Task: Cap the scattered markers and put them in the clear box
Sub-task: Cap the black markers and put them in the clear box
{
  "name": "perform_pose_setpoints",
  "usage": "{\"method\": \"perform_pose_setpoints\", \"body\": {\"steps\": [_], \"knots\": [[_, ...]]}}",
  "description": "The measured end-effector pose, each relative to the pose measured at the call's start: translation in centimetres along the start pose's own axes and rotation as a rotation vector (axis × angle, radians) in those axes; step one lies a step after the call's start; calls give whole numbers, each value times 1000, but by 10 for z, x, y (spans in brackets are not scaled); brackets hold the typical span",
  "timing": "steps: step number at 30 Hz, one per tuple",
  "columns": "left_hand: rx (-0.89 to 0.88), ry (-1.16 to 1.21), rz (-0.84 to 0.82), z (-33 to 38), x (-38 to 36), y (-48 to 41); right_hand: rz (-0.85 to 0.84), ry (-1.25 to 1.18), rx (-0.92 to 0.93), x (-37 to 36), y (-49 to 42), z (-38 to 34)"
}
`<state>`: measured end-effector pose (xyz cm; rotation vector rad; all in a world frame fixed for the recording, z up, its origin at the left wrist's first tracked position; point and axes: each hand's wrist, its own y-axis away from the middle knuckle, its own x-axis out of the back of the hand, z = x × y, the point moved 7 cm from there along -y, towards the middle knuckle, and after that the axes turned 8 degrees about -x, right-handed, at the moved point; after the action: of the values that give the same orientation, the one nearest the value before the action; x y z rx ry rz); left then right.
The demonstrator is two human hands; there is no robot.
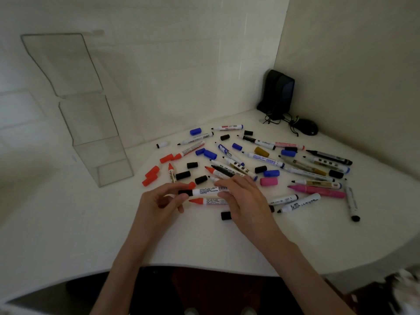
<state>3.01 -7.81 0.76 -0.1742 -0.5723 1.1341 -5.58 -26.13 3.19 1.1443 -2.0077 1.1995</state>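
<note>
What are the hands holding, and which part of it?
Both hands hold one white marker. The left hand pinches it at the black cap; the right hand grips the barrel's other end.

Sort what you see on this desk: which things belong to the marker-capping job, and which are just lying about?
Job: white marker gripped by left hand and right hand; scattered markers; loose caps; clear box.
Lying about: black speaker; computer mouse; cables.

Approx 24 markers (263, 158), incl 1 pink marker (318, 190); 6 loose blue caps (271, 173); 1 pink cap (268, 181); 1 clear box (91, 123).
</note>
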Motion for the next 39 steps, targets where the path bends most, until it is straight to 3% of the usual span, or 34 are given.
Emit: {"method": "perform_pose_setpoints", "body": {"steps": [7,16,26,32,34,37,39], "knots": [[25,33,-13,-6,-4,1,-74,-23,39,-6,0,0],[31,104,39,-6,1,0,36,-61,8,-16,6,-2],[-13,12,57,-2,5,1,62,-48,-8,-17,15,-12],[-81,-86,-60,9,-1,-1,-16,-121,9,-5,2,1],[29,61,-49,4,-7,-10,-39,-182,-7,1,-1,10],[343,657,-3,-3,-30,-21,-89,-216,37,-1,0,9],[457,840,-29,2,-45,-25,-124,-213,75,-8,2,4]]}}
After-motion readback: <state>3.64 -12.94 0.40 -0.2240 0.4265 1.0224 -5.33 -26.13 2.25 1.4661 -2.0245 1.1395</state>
